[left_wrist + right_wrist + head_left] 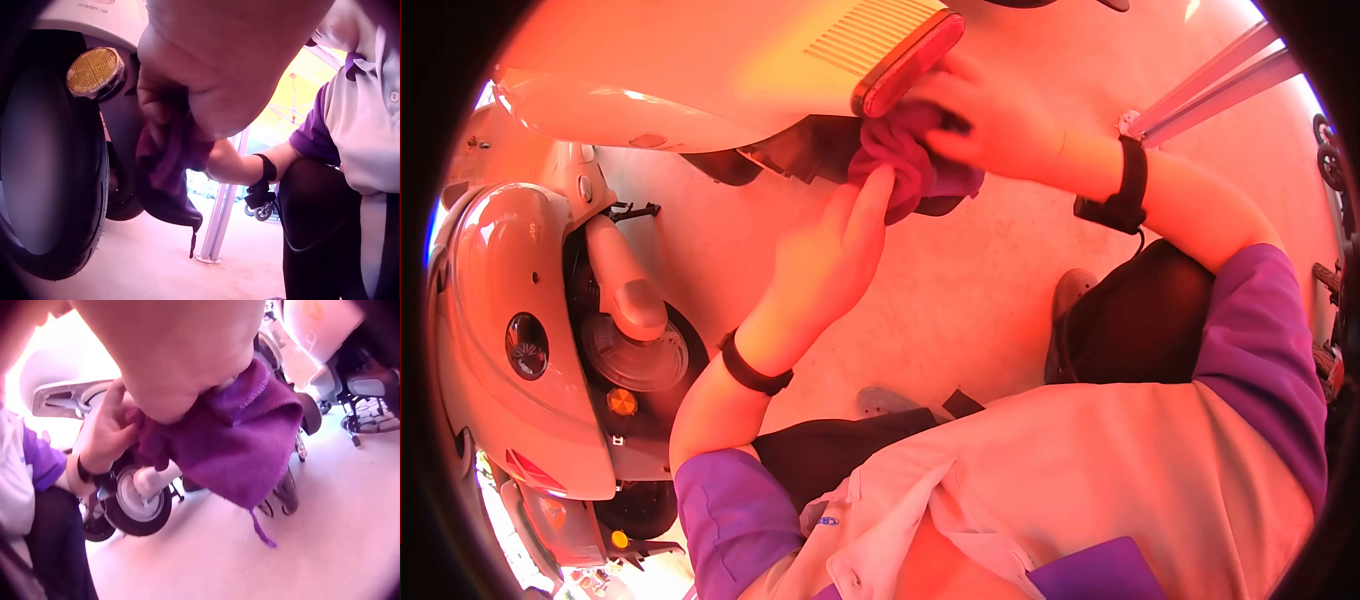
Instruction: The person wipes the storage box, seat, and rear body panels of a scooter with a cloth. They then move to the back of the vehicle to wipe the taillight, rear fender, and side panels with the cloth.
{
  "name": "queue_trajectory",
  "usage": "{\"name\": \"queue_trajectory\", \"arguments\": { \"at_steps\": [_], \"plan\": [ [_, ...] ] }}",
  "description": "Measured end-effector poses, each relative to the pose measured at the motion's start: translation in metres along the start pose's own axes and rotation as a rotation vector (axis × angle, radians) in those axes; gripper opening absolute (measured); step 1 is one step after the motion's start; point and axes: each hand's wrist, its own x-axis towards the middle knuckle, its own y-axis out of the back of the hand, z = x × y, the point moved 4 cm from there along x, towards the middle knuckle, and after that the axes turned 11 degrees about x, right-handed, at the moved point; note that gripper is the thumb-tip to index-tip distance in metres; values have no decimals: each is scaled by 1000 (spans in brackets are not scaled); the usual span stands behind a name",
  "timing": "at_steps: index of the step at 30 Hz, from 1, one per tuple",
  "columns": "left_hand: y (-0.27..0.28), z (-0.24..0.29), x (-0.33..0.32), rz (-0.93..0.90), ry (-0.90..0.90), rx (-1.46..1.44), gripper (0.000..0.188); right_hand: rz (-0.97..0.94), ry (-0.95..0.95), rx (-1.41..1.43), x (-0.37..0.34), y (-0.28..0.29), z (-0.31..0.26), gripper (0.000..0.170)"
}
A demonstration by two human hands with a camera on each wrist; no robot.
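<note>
A purple cloth point(907, 165) is bunched between both hands, just below the red tail light point(915, 62) of a pale scooter point(700, 75). The left hand point(830, 245) holds one side of it, its fingers curled into the folds in the left wrist view. From the other side the right hand point(1000, 120) grips the cloth, close beside the light. In the right wrist view the cloth point(244, 450) hangs from under the right hand point(181, 369) as a loose flap, with a thin strand trailing from its corner. The right fingertips are mostly hidden there.
A second scooter point(510, 300) stands to the left, its wheel facing the person. In the left wrist view a tyre point(94, 206) and an amber reflector point(95, 70) are close to the left hand. A metal post point(1210, 85) rises at the right from the pale floor point(960, 290).
</note>
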Motion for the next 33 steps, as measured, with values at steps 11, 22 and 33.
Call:
{"name": "queue_trajectory", "arguments": {
  "at_steps": [11, 22, 33],
  "plan": [
    [-17, 1, 5, -90, -67, 51, 64, 46, -191, 110, 4, 5, 13, 38],
    [-38, 5, -2, -153, -122, 23, 47, -134, -40, 73, -10, -8, 9, 39],
    [-50, 30, -5, -299, -132, 49, 44, -196, -58, 149, -22, -19, 8, 36]
  ]
}}
